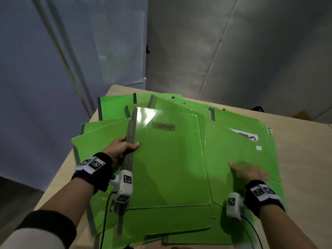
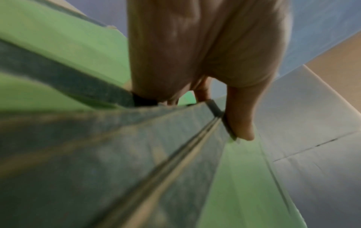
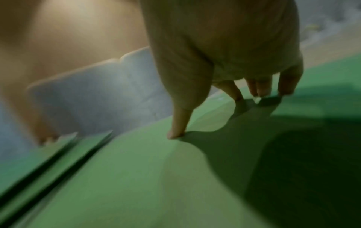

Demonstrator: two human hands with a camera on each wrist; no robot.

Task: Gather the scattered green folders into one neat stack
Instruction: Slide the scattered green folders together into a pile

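Observation:
Several green folders with grey spines lie fanned and overlapping across a wooden table (image 1: 303, 150). The top folder (image 1: 168, 159) is glossy with a dark label patch. My left hand (image 1: 124, 145) grips this folder's grey spine (image 1: 129, 141), thumb on the cover and fingers under the edge; the left wrist view shows the thumb (image 2: 242, 117) pressed on the spine (image 2: 136, 162). My right hand (image 1: 251, 172) lies flat with straight fingers on a green folder (image 1: 239, 150) to the right; the right wrist view shows its fingertips (image 3: 177, 131) touching the green cover (image 3: 136, 177).
More green folders (image 1: 111, 106) stick out at the back left and over the table's left edge. A folder with a white torn label (image 1: 244, 135) lies at the right. Grey and blue sheeted walls stand behind the table. Bare table top shows at far right.

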